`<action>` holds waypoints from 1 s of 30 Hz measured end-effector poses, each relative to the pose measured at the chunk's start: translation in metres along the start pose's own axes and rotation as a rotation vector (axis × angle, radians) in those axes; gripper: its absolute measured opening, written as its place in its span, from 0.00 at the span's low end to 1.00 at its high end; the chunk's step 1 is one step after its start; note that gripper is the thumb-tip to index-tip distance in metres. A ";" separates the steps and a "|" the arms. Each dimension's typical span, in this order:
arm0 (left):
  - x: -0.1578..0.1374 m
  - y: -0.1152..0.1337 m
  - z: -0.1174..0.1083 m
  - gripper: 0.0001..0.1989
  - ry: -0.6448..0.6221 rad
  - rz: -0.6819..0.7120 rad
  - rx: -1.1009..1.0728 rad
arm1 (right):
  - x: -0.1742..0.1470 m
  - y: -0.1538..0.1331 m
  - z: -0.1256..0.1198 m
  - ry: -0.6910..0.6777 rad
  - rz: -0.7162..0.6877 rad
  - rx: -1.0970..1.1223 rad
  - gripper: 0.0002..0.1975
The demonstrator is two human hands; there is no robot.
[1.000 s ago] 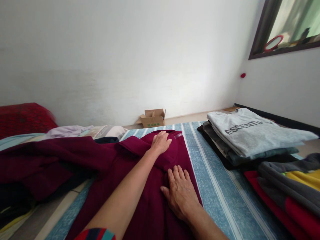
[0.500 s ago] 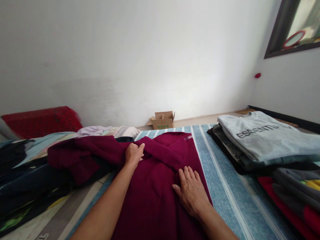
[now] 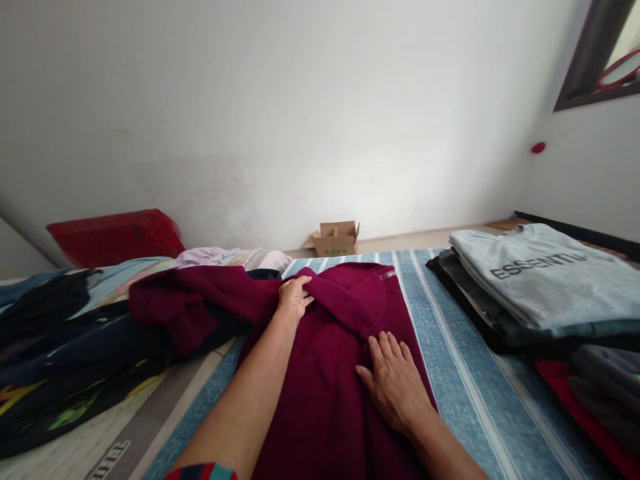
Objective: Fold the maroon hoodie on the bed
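A maroon sweatshirt [image 3: 320,400] lies in front of me on a blue striped sheet [image 3: 450,373], its right edge folded inward. One sleeve [image 3: 185,293] stretches out to the left over other clothes. Fabric near the top of the garment is pinched in my left hand [image 3: 294,298], thumb on top and fingers partly hidden. My right hand [image 3: 395,383] rests flat on the right side of the sweatshirt, fingers stretched out. A small label [image 3: 387,275] shows at its upper right corner.
On the right, a grey shirt with lettering [image 3: 555,280] tops a folded stack, with red and dark grey clothes [image 3: 600,400] nearer me. Loose dark clothes [image 3: 100,353] lie on the left. Beyond the sheet stand a cardboard box [image 3: 336,240] and a red item [image 3: 120,237] by the wall.
The view has turned slightly left, so everything sits further right in the picture. My left hand still grips the sweatshirt, and my right hand stays flat on it.
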State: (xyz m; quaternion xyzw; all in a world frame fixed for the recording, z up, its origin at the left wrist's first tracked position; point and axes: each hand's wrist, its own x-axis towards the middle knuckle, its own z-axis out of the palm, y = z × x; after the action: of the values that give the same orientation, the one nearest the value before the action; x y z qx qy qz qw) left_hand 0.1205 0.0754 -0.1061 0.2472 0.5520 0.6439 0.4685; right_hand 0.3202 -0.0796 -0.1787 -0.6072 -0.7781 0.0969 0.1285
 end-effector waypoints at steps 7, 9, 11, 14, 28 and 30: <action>-0.015 0.007 0.001 0.06 -0.261 -0.033 -0.314 | 0.000 0.001 0.002 -0.007 0.002 0.006 0.33; -0.017 0.007 0.002 0.06 -0.286 -0.076 -0.347 | 0.000 0.001 0.002 -0.004 0.000 0.003 0.33; -0.019 0.007 0.004 0.05 -0.280 -0.116 -0.340 | -0.001 0.000 0.001 0.001 -0.005 -0.003 0.33; -0.028 0.014 0.009 0.04 -0.265 -0.106 -0.325 | 0.000 0.000 0.001 0.009 -0.006 -0.006 0.33; -0.100 -0.012 -0.062 0.22 -0.374 -0.165 -0.221 | 0.000 0.001 0.002 0.007 -0.018 0.031 0.34; -0.102 -0.013 -0.069 0.21 -0.365 -0.233 -0.245 | 0.000 0.001 0.002 0.005 -0.020 0.029 0.34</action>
State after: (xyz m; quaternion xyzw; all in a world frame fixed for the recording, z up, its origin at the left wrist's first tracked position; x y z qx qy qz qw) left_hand 0.1121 -0.0471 -0.1171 0.2354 0.4011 0.5922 0.6581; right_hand 0.3205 -0.0791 -0.1808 -0.5976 -0.7824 0.1051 0.1403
